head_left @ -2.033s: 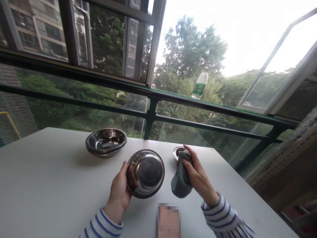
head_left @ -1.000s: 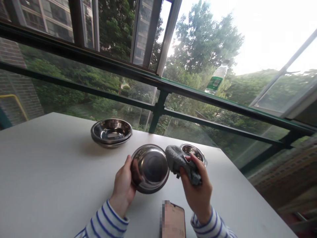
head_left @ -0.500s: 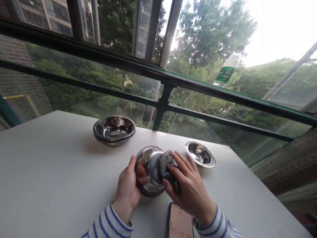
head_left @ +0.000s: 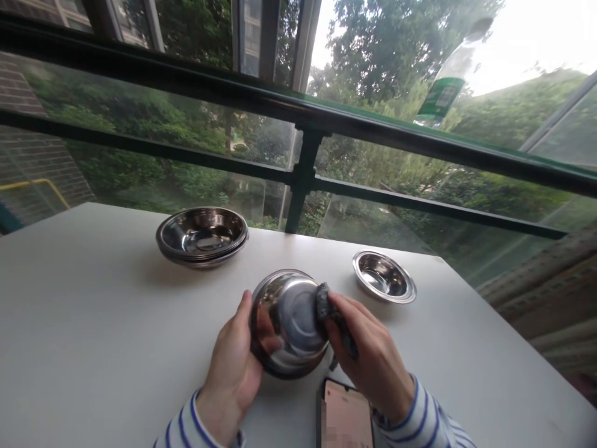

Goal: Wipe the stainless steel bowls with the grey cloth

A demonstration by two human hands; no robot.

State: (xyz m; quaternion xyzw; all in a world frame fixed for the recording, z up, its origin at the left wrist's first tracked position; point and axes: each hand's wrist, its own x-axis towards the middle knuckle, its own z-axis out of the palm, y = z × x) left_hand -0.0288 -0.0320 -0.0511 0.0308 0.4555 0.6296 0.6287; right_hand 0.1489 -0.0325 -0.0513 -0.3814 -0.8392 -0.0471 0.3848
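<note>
A shiny stainless steel bowl (head_left: 284, 323) is tilted over the table, its outer base turned up towards me. My left hand (head_left: 234, 367) grips it by the left rim, thumb along the edge. My right hand (head_left: 366, 345) is closed around a bunched grey cloth (head_left: 323, 303), which touches the bowl's right side near the base ring. Part of the cloth is hidden under the fingers. Beyond my right hand, a smaller steel bowl (head_left: 385, 278) stands upright. To the far left sits a stack of steel bowls (head_left: 203, 236).
The white table (head_left: 116, 336) ends at a green metal railing (head_left: 303, 174) with glass behind it. A plastic bottle with a green label (head_left: 441, 96) stands on the rail. A phone (head_left: 347, 414) lies at the near edge, below my right hand.
My right hand has drawn the cloth rightwards across the bowl's base, exposing more of it. The cloth is more bunched in the fingers. The whole view has shifted slightly; my left hand keeps its grip.
</note>
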